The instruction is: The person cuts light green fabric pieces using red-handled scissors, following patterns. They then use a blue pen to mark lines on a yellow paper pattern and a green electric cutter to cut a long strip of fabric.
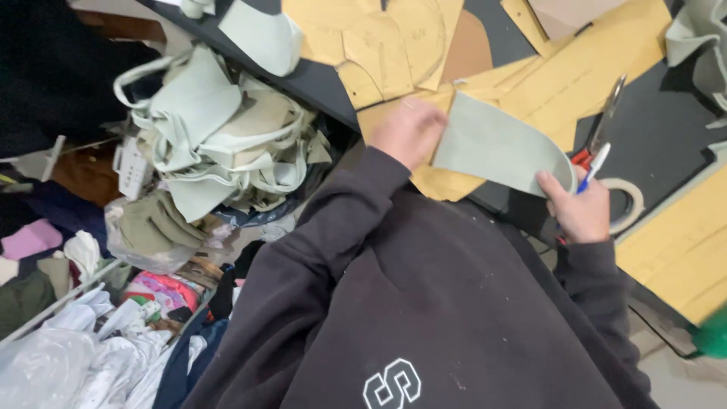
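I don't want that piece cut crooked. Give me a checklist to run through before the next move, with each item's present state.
1. Left hand on the pale green piece: ok, it presses the left edge.
2. Right hand grips the piece's curved end: ok.
3. Pen in the right hand: ok, blue and white, held alongside the piece.
4. Scissors within reach: ok, lying on the table beside the right hand.
5. Piece lying flat on the yellow card patterns: not ok, the right end curls up.
6. Marked line on the piece: cannot tell.

Single head-worn view, steeply down and close over the dark worktable (666, 129) edge.
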